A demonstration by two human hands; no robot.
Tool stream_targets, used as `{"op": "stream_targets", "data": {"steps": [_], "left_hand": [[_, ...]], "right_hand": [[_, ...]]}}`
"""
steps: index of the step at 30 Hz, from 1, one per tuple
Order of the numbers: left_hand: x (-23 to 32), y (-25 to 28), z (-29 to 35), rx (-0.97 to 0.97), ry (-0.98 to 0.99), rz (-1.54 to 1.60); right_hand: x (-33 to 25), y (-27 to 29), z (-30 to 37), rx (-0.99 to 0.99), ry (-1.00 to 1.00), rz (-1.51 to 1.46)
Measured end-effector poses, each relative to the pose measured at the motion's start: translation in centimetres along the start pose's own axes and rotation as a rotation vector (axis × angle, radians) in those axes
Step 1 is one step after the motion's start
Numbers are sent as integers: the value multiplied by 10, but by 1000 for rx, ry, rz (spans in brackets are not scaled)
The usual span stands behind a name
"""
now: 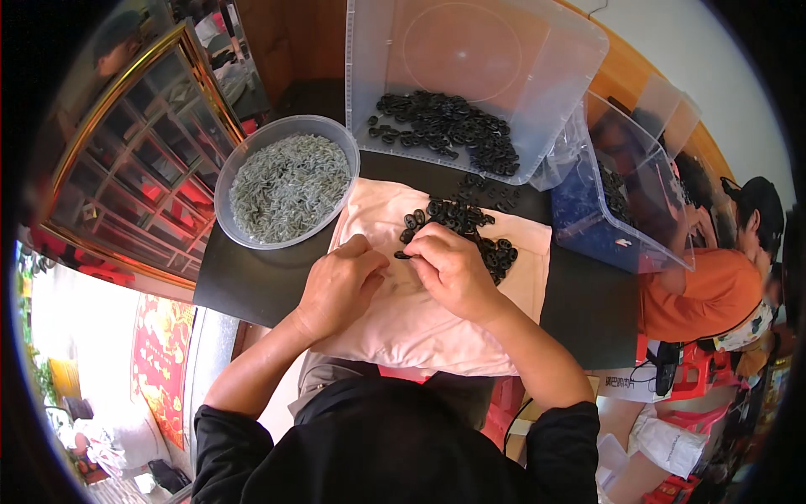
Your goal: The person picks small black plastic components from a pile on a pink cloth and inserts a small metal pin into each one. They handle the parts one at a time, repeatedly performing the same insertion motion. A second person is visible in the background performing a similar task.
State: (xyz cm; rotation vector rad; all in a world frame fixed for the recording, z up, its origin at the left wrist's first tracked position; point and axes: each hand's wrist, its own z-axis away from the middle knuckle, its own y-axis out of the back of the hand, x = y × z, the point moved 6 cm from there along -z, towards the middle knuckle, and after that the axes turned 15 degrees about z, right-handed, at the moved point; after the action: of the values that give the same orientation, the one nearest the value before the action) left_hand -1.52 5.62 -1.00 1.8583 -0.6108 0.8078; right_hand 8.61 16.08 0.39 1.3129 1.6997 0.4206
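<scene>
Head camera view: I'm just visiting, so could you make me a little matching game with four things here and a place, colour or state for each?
1. Round tub
2. Cloth
3. Blue bin
4. Right hand

A. Right of the cloth
B. Fingers at a small black piece
C. Filled with small grey pieces
D. Pale pink

Pairs: 1-C, 2-D, 3-A, 4-B

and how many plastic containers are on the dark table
3: round tub at left, clear bin at the back, blue bin at right; others may be hidden behind them.
</scene>
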Motion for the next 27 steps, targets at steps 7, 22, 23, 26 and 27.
{"op": "stream_targets", "data": {"steps": [7, 22, 23, 26, 27], "left_hand": [[-11, 0, -3, -8, 15, 38], [-8, 0, -15, -96, 87, 149], [-6, 1, -16, -106, 116, 182], [0, 3, -18, -95, 120, 215], [1, 4, -18, -101, 117, 217]], "right_hand": [[0, -8, -2, -53, 153, 270], [34, 28, 7, 65, -84, 152], [33, 25, 7, 48, -70, 169], [18, 12, 7, -36, -14, 399], [13, 8, 7, -66, 3, 479]]}}
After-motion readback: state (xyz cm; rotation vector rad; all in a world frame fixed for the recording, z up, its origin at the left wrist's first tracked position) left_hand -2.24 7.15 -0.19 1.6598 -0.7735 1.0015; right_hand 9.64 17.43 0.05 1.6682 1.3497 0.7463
